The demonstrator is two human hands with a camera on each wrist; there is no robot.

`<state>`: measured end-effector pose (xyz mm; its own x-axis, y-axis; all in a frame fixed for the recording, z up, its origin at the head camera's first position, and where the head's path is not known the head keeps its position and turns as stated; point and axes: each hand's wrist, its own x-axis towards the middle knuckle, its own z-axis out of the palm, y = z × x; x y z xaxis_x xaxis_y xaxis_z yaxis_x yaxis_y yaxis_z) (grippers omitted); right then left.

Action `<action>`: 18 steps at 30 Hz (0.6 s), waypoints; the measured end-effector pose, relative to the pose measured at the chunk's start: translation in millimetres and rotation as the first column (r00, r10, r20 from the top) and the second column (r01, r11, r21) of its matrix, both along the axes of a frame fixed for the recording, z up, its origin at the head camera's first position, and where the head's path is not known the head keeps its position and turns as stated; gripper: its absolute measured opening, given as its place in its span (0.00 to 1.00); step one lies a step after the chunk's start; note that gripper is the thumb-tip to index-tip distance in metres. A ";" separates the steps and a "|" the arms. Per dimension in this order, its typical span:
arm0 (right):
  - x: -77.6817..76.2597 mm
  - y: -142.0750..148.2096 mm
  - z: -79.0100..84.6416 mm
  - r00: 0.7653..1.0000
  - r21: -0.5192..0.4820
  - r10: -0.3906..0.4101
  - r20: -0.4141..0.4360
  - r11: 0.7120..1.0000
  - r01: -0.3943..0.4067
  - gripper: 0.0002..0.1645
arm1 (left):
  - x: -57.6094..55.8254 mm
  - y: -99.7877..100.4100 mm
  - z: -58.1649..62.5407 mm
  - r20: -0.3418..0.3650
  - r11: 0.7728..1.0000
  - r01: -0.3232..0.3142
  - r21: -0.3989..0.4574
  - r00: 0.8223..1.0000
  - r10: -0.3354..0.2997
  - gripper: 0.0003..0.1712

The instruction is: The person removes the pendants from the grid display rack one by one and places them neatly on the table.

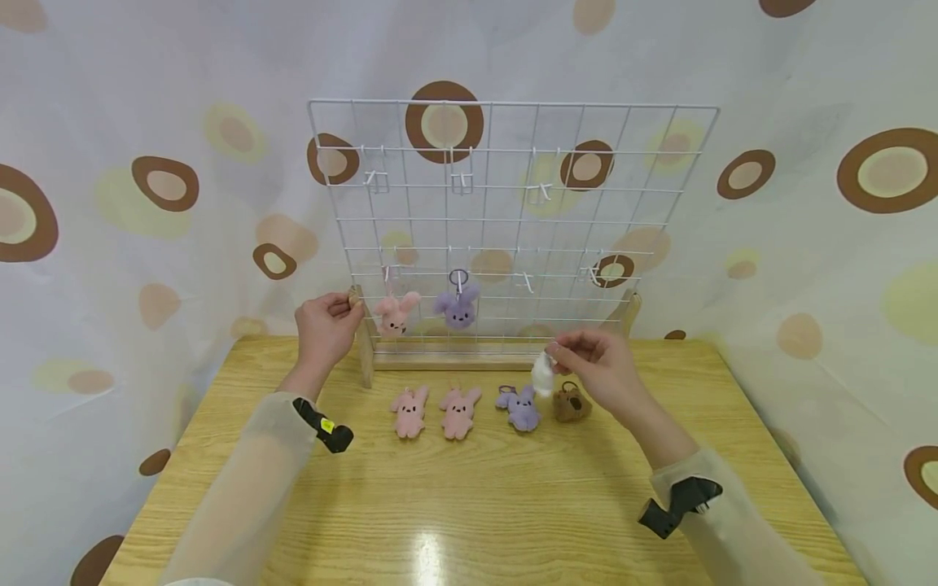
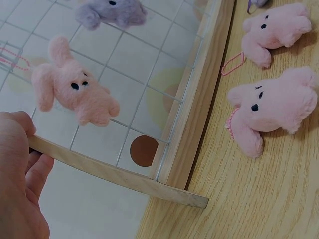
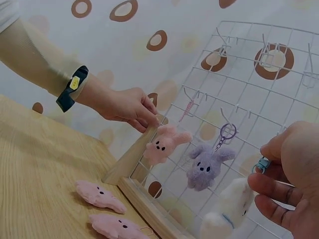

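My left hand (image 1: 326, 330) grips the top of the wooden side post (image 2: 119, 174) at the left end of a white wire grid rack (image 1: 513, 103). A white plush keychain (image 3: 219, 224) dangles from my right hand (image 1: 597, 366), whose thumb and fingers pinch its light blue clasp (image 3: 262, 164). It hangs in front of the rack's lower right part, above the table. On the rack's lower hooks hang a pink bunny keychain (image 1: 394, 317) and, to its right, a purple bunny keychain (image 1: 458, 309).
On the wooden table (image 1: 410, 496) before the rack lie two pink plush keychains (image 1: 458, 413), a purple one (image 1: 522, 409) and a brown bear one (image 1: 572, 404). Bare white hooks (image 1: 540, 191) stick out from the upper grid and lower right. A patterned cloth hangs behind.
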<state>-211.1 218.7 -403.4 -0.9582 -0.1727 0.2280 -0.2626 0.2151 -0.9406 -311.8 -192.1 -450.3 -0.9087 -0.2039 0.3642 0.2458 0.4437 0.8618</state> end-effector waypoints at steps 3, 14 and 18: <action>5.1 6.9 -4.8 1.000 0.013 0.002 -0.019 1.000 -0.002 0.10 | 0.6 0.0 0.4 -0.002 1.000 0.002 0.001 1.000 -0.002 0.13; 30.0 25.1 -16.8 0.999 0.013 -0.039 -0.020 0.999 0.039 0.11 | 1.7 1.2 1.2 0.013 1.000 0.009 0.020 1.000 -0.009 0.13; 36.7 29.9 -22.0 0.999 -0.002 -0.031 -0.028 1.000 0.031 0.10 | 1.1 1.7 1.2 0.013 1.000 0.009 0.022 1.000 -0.009 0.13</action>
